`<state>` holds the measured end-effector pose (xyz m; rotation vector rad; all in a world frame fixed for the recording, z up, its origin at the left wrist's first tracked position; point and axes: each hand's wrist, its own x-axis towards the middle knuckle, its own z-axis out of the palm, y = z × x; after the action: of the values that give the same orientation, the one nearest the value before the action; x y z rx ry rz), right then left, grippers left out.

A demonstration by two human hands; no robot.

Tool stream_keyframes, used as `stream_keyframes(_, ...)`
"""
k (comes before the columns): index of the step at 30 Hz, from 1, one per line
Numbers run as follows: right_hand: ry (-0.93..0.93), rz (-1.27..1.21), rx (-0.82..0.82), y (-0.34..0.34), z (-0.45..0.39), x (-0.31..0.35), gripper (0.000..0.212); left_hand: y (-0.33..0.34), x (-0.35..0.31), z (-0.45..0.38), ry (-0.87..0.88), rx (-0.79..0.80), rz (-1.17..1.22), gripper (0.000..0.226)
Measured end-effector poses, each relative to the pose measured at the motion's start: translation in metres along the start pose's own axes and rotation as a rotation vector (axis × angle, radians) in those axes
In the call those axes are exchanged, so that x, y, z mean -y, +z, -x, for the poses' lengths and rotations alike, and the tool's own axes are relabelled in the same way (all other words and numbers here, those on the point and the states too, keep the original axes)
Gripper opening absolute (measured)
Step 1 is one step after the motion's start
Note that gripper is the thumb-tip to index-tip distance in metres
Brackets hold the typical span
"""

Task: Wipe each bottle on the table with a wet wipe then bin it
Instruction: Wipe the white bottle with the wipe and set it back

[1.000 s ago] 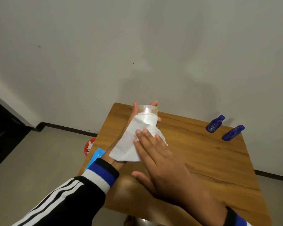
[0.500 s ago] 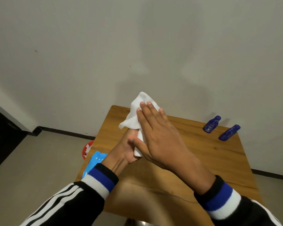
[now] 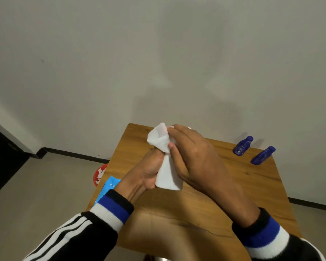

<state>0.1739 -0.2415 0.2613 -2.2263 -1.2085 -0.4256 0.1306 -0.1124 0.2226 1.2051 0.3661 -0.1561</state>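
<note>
Both hands are up over the wooden counter (image 3: pixel 205 200): the left hand (image 3: pixel 149 172) grips a bottle swathed in a white wet wipe (image 3: pixel 167 162), the right hand (image 3: pixel 194 159) curled round the wipe. Two small blue plastic bottles (image 3: pixel 243 147) lie at the far right corner.

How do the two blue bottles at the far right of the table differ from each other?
The farther blue bottle lies closer to the wall and further left; the nearer blue bottle lies closer to the table's right edge. The farther blue bottle shows a pale label mark on its side; the nearer blue bottle shows none that can be made out. Both are small, dark blue, capped, lying apart with caps pointing up and right, and neither hand touches them.
</note>
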Motion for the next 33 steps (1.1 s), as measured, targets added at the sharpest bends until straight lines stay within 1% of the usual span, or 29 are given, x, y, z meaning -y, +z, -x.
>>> stream_keyframes(2, -0.028, -0.037, -0.004, -0.006, -0.003, -0.007, 0.035, -0.003, 0.0, -0.001, 0.003, -0.03, -0.008, 0.021)
stream_keyframes(3, -0.034, -0.055, 0.019, -0.009, -0.003, -0.012, 0.034, -0.003, -0.002, 0.001, 0.012, -0.017, 0.005, 0.012)
stream_keyframes(4, -0.024, -0.069, 0.031, -0.011, -0.002, -0.016, 0.034, -0.004, -0.005, 0.004, 0.027, 0.018, 0.009, 0.01)
stream_keyframes(5, 0.002, -0.086, 0.046, -0.013, 0.0, -0.018, 0.034, -0.005, -0.006, 0.006, 0.049, 0.065, 0.047, 0.015)
stream_keyframes(7, 0.007, -0.115, 0.002, -0.014, 0.008, -0.022, 0.031, -0.003, -0.01, 0.011, 0.078, 0.157, 0.072, 0.019)
stream_keyframes(10, -0.019, -0.137, -0.068, -0.012, 0.013, -0.022, 0.028, 0.002, -0.01, 0.014, 0.163, 0.13, -0.04, 0.009)
stream_keyframes(11, -0.044, -0.151, -0.083, -0.011, 0.014, -0.02, 0.028, 0.002, -0.008, 0.014, 0.173, 0.129, -0.089, 0.011)
stream_keyframes(14, -0.15, -0.225, -0.115, -0.011, 0.013, -0.015, 0.028, 0.0, -0.006, 0.017, 0.169, 0.141, -0.141, 0.02)
stream_keyframes(16, -0.182, -0.244, -0.102, -0.015, 0.012, -0.021, 0.028, 0.001, -0.011, 0.021, 0.144, 0.195, -0.125, 0.026)
stream_keyframes(17, -0.181, -0.243, -0.077, -0.017, 0.012, -0.026, 0.028, -0.004, -0.008, 0.021, 0.148, 0.213, -0.1, 0.025)
stream_keyframes(18, -0.167, -0.247, -0.05, -0.019, 0.013, -0.031, 0.028, -0.003, -0.011, 0.017, 0.128, 0.209, -0.072, 0.018)
stream_keyframes(19, -0.143, -0.262, -0.032, -0.02, 0.014, -0.036, 0.028, -0.003, -0.016, 0.018, 0.102, 0.269, -0.104, 0.078)
stream_keyframes(20, -0.11, -0.286, -0.021, -0.021, 0.016, -0.042, 0.028, -0.003, -0.012, 0.02, 0.105, 0.329, -0.118, 0.088)
stream_keyframes(21, -0.067, -0.304, -0.027, -0.022, 0.018, -0.047, 0.027, -0.001, -0.016, 0.021, 0.096, 0.339, -0.066, 0.04)
stream_keyframes(22, -0.01, -0.313, -0.045, -0.023, 0.021, -0.05, 0.027, -0.004, -0.019, 0.024, 0.117, 0.38, -0.05, 0.059)
stream_keyframes(23, 0.063, -0.327, -0.069, -0.024, 0.024, -0.052, 0.026, -0.008, -0.016, 0.021, 0.091, 0.366, -0.025, 0.072)
stream_keyframes(24, 0.158, -0.382, -0.096, -0.024, 0.027, -0.051, 0.025, -0.011, -0.014, 0.016, 0.06, 0.39, 0.028, 0.081)
stream_keyframes(26, 0.399, -0.636, -0.189, -0.024, 0.031, -0.049, 0.023, -0.011, -0.017, 0.012, 0.061, 0.376, 0.131, 0.09)
stream_keyframes(27, 0.531, -0.791, -0.255, -0.025, 0.03, -0.049, 0.021, -0.012, -0.017, 0.01, 0.081, 0.345, 0.127, 0.092)
stream_keyframes(28, 0.663, -0.947, -0.312, -0.027, 0.029, -0.047, 0.02, -0.014, -0.018, 0.008, 0.088, 0.354, 0.154, 0.092)
stream_keyframes(29, 0.756, -1.087, -0.356, -0.029, 0.027, -0.047, 0.019, -0.014, -0.018, 0.008, 0.1, 0.325, 0.124, 0.091)
stream_keyframes(30, 0.791, -1.2, -0.385, -0.032, 0.024, -0.046, 0.02, -0.018, -0.015, 0.006, 0.107, 0.288, 0.111, 0.089)
stream_keyframes(31, 0.778, -1.255, -0.396, -0.036, 0.021, -0.044, 0.023, -0.023, -0.013, 0.004, 0.116, 0.263, 0.062, 0.087)
stream_keyframes(32, 0.715, -1.238, -0.392, -0.041, 0.017, -0.04, 0.028, -0.021, -0.016, 0.006, 0.146, 0.267, 0.023, 0.084)
stream_keyframes(33, 0.609, -1.137, -0.379, -0.044, 0.013, -0.034, 0.035, -0.017, -0.018, 0.008, 0.179, 0.243, -0.023, 0.083)
